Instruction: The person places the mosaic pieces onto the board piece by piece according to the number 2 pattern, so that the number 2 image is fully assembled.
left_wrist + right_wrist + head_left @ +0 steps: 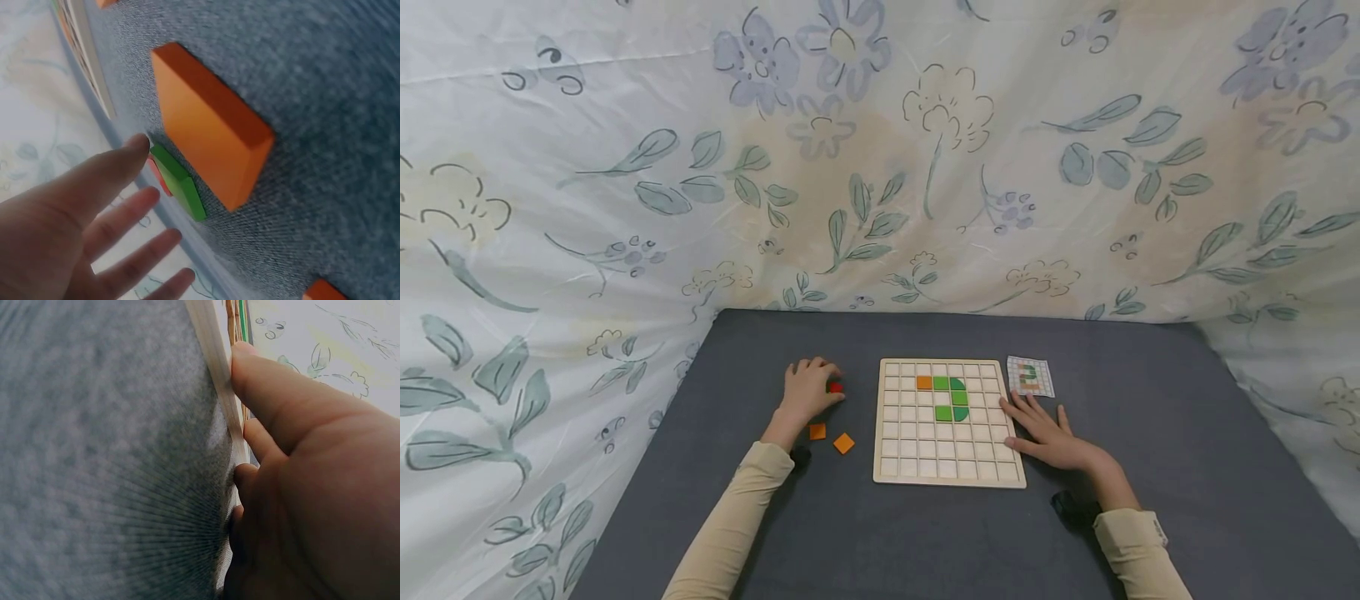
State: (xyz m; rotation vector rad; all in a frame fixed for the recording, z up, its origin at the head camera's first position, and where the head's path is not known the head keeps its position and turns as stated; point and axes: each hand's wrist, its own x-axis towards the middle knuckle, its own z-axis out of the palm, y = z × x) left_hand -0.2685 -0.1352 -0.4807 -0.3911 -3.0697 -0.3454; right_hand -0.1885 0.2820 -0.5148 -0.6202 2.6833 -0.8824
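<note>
My left hand [807, 387] reaches over small tiles left of the board. A red tile [835, 387] shows between its thumb and fingers. In the left wrist view the thumb tip is right at a green tile [178, 181], with a sliver of red behind it. The fingers are spread and loosely bent. Closer to that camera lies an orange square tile [206, 125]. My right hand [1051, 435] rests at the right edge of the wooden grid board [951, 477], thumb and fingertips touching its rim. Orange and green tiles [960, 398] sit in the board's upper cells.
Two orange tiles, one [817, 432] by the left wrist and another [844, 443] nearer the board, lie on the dark grey cloth [880, 542]. A printed pattern card [1031, 377] lies past the board's upper right corner. Floral fabric [865, 208] hangs behind.
</note>
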